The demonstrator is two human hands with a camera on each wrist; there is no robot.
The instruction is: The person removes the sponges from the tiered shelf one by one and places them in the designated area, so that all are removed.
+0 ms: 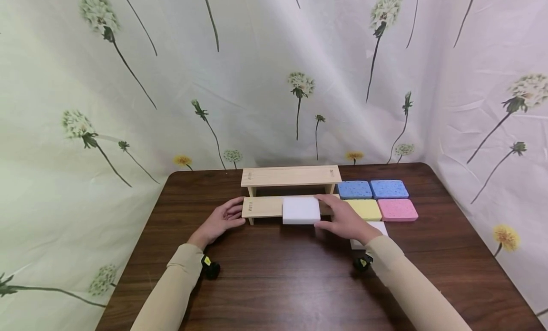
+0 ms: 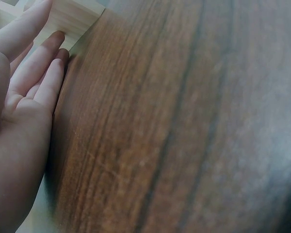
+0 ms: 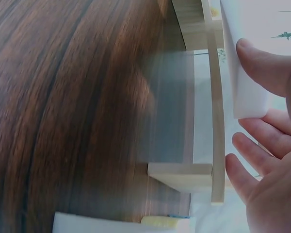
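A white sponge (image 1: pixel 301 210) lies on the right half of the front low wooden stand (image 1: pixel 266 206), its front edge overhanging the board slightly. My right hand (image 1: pixel 344 219) pinches its right end. In the right wrist view the thumb presses the front face of the white sponge (image 3: pixel 247 92), while the other fingers lie behind and below it. At the stand's left end is my left hand (image 1: pixel 219 222), with thumb and fingers nearly straight. In the left wrist view, fingertips (image 2: pixel 58 38) touch the pale wood of the stand (image 2: pixel 77 19).
A second wooden stand (image 1: pixel 291 176) is right behind the front one. To the right lie two blue sponges (image 1: pixel 354 189) (image 1: pixel 389 189), a yellow one (image 1: pixel 364 210), a pink one (image 1: pixel 398 210) and another white one (image 1: pixel 380 227), partly under my right wrist. A flowered curtain (image 1: pixel 265 107) hangs behind the table (image 1: pixel 282 283).
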